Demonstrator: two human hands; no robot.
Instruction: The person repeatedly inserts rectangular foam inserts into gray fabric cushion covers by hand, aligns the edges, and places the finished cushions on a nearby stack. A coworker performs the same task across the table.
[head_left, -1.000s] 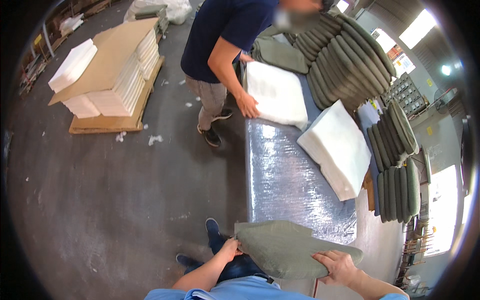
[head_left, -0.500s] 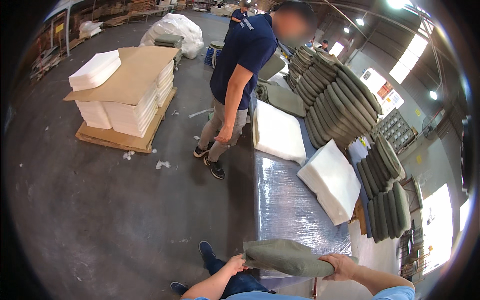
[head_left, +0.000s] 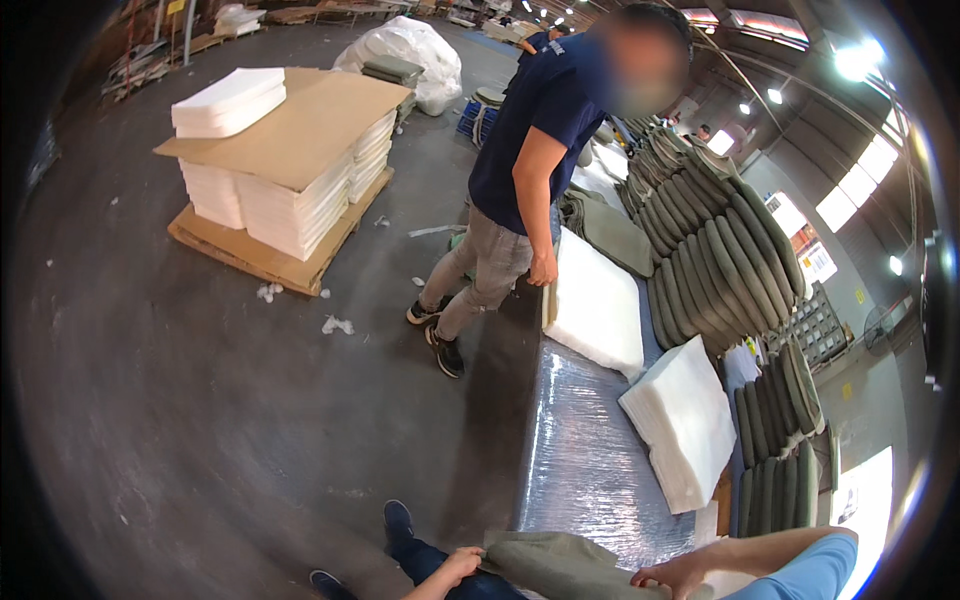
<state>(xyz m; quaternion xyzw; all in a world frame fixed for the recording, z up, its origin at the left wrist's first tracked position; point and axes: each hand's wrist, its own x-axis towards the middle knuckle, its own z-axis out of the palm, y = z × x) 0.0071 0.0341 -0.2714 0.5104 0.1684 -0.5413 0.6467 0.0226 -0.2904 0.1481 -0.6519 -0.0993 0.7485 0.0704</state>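
An olive-green cushion (head_left: pixel 560 565) lies across the near end of the table, its lower part cut off by the picture's edge. My left hand (head_left: pixel 460 566) is closed on the left end of its cloth. Toward the other end, my right hand (head_left: pixel 678 574) has its fingers bent over the cover and grips it. Something white shows under my right wrist; I cannot tell what it is. Beyond the cushion stretches the table (head_left: pixel 590 440) under shiny clear plastic, with a stack of white padding sheets (head_left: pixel 685 430) on its right side.
A co-worker (head_left: pixel 520 170) stands left of the table, one hand by another white padding stack (head_left: pixel 595 305). Olive cushions (head_left: pixel 720 240) are piled along the table's right side. A pallet (head_left: pixel 285 275) of white sheets topped with cardboard stands on the floor at left.
My view has swung, so the scene sits farther right and the cushion lower. My right hand now has its fingers bent over the cushion's near side. The co-worker's hand is closer to the white padding.
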